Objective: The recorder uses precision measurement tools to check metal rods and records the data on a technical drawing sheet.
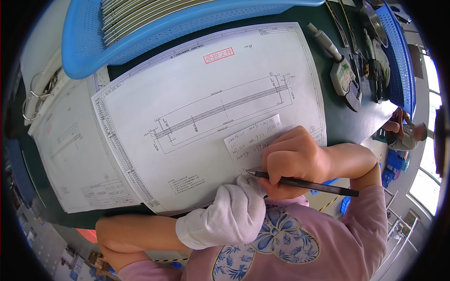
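Note:
My bare right hand point(295, 161) is closed around a black pen point(326, 188), whose tip points left and touches the paper beside a short handwritten mark. My left hand point(227, 218), in a white cloth glove, rests at the near edge of a large technical drawing point(136, 117). Its fingers are curled, and what they grip, if anything, is hidden. A small slip of paper point(236, 143) with handwritten notes lies on the drawing, partly covered by my right hand. The drawing shows a long hatched rod and carries a red stamp.
Long metal rods point(140, 16) fill a blue plastic basket point(79, 49) at the far left. Left lie a ring binder point(40, 96) and another drawing point(86, 164). A digital micrometer point(344, 77), other tools and a blue basket point(398, 56) are at right. A person point(408, 135) is beyond.

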A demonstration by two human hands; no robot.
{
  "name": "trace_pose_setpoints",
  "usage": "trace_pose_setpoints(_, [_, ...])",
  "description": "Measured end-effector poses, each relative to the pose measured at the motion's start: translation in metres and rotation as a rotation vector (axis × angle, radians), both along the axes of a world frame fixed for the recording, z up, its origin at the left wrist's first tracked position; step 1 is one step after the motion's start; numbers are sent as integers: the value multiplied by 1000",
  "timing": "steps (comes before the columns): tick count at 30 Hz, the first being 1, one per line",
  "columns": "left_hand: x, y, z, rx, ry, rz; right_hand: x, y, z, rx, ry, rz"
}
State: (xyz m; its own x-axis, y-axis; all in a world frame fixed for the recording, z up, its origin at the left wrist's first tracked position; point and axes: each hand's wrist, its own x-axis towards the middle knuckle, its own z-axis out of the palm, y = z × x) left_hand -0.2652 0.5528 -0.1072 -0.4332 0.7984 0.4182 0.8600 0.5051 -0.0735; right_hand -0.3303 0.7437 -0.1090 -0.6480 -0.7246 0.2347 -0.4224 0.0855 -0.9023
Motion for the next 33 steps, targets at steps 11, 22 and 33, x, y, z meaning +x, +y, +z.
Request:
trace_pose_setpoints(11, [2, 0, 0, -3, -15, 14, 0, -1, 0, 3, 8, -3])
trace_pose_setpoints(22, [4, 0, 3, -69, 44, 15, -2, 2, 2, -31, -60, 48])
trace_pose_setpoints(33, [9, 3, 4, -64, 29, 73, -2, 1, 2, -27, -1, 44])
